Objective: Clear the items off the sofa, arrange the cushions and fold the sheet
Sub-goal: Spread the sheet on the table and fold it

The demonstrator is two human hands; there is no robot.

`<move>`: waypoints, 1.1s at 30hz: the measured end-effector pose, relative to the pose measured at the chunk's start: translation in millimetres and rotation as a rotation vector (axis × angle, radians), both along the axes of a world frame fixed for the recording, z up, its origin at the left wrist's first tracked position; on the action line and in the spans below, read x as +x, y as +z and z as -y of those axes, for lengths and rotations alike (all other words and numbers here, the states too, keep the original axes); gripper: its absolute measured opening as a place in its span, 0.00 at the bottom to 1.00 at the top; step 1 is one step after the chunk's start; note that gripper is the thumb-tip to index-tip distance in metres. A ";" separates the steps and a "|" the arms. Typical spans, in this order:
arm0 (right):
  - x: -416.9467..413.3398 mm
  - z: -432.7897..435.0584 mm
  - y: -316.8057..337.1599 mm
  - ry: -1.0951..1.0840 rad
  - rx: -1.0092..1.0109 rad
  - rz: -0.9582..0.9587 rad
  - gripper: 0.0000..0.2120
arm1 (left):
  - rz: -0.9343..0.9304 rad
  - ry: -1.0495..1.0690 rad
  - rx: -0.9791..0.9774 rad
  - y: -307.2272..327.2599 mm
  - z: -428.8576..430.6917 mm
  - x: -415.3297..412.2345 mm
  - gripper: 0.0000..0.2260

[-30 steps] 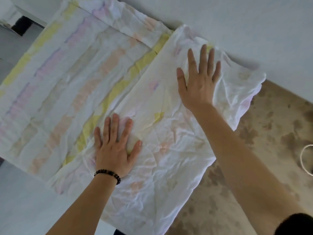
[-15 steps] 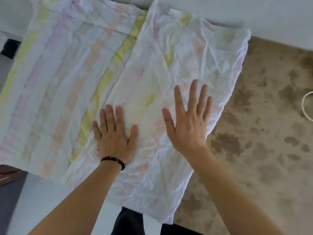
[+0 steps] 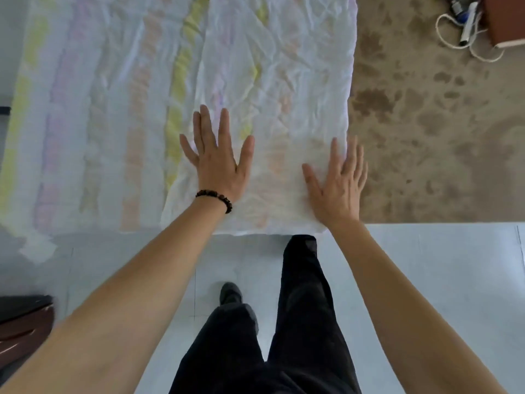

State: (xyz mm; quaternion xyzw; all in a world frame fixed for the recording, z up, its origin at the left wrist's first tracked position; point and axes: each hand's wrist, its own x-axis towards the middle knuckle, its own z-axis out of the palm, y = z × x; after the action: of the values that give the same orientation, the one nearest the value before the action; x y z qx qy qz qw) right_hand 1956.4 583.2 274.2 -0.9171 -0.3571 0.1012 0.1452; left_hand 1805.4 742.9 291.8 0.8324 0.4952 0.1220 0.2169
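A thin white sheet [image 3: 119, 109] with pale yellow, pink and orange stripes lies spread flat, its right part folded over into a second layer [image 3: 284, 81]. My left hand [image 3: 218, 160], with a dark bead bracelet at the wrist, presses flat on the folded layer near its left fold line, fingers spread. Flat on the folded layer's near right corner lies my right hand [image 3: 338, 180], its fingers straight and reaching the sheet's right edge.
The sheet's right part lies on a mottled brown surface [image 3: 426, 123]. A white cable and small gadgets [image 3: 466, 27] lie at the top right beside a brown object [image 3: 505, 21]. Pale floor tiles [image 3: 426, 265] and my dark trouser legs are below. A dark brown furniture edge [image 3: 22, 322] shows at the lower left.
Both hands have slid toward me over the folded layer. The right hand went from the far corner to the near right corner. The view has tilted down to my legs.
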 end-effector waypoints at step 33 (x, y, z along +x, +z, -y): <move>-105.5 177.0 -9.7 -0.586 0.312 -1.395 0.23 | 1.157 0.686 -1.310 -53.7 137.0 -188.1 0.24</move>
State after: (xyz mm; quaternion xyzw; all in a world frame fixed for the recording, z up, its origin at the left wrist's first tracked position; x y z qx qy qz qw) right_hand 1850.9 406.2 264.5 -0.6670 0.0646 0.5617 0.4852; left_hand 1617.3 605.9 238.1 0.1630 0.4986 0.2712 0.8070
